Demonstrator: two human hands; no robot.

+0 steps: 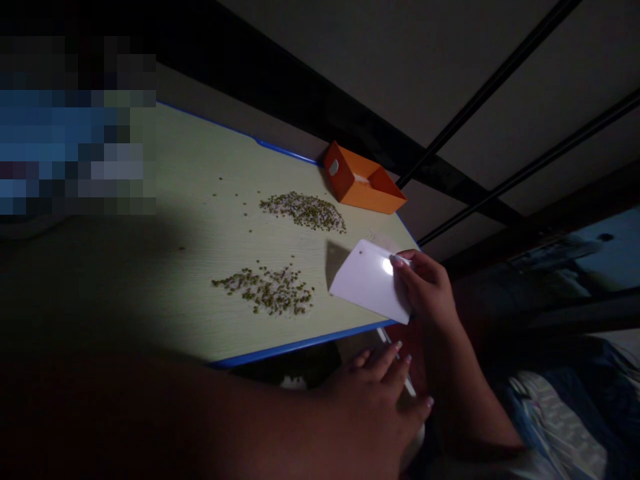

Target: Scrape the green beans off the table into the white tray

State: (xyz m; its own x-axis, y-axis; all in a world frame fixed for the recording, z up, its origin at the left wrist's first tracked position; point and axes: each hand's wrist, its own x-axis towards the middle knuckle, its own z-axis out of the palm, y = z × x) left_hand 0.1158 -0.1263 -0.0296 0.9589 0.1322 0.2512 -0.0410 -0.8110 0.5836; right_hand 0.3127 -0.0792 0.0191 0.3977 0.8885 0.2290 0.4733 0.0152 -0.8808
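Observation:
My right hand (pixel 425 280) grips a white, flat-sided plastic piece (pixel 365 280) by its right end, thumb on top. The piece tapers, has a small dark dot near one corner and a bright round glare. It is tilted over the table's right end. Below, my left hand (pixel 385 393) is off the table's near edge, fingers spread and holding nothing visible. Two heaps of small green beans mixed with pale grains lie left of the white piece: a far heap (pixel 305 210) and a near heap (pixel 270 290).
An orange open box (pixel 370 180) stands at the table's far right corner. The pale table (pixel 165 293) has a blue rim, and a few stray beans lie on it. Tiled wall rises behind. Cloth (pixel 560 413) lies at lower right. A pixelated patch covers the upper left.

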